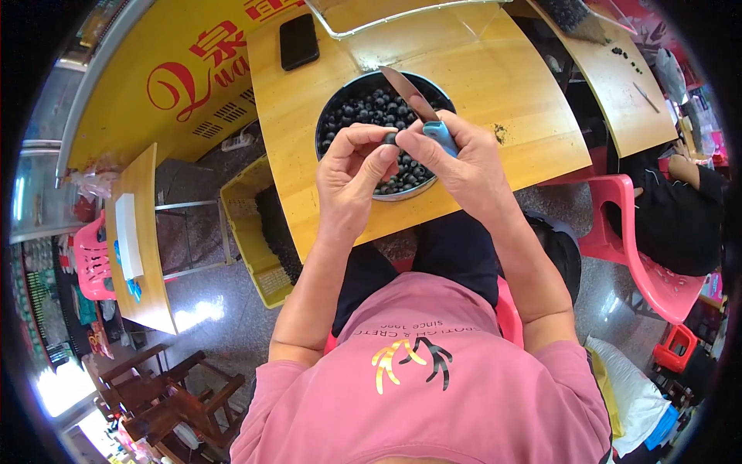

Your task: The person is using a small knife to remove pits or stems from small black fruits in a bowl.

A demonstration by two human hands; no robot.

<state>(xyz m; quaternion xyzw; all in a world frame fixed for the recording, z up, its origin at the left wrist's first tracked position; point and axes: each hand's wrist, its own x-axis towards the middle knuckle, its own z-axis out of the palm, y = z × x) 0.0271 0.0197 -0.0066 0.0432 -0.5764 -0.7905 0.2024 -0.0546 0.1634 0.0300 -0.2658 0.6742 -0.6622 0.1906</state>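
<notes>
My left hand [346,176] pinches a small dark round fruit or nut [391,138] between thumb and fingertips; its exact kind is too small to tell. In my right hand [473,164] is a knife [408,91], gripped by its blue handle, the blade slanting up and to the left. The right thumb tip meets the dark piece from the other side. Both hands hover over a round metal bowl [318,133] filled with many similar dark round pieces [357,116]. My hands hide part of the bowl's contents.
The bowl stands on a wooden table [510,89] with a black phone [299,42] and a clear-walled container [417,31] farther back. A yellow crate [251,240] holding dark material sits at left. To the right, another person [672,216] sits on a pink chair [641,267] by another table [618,97].
</notes>
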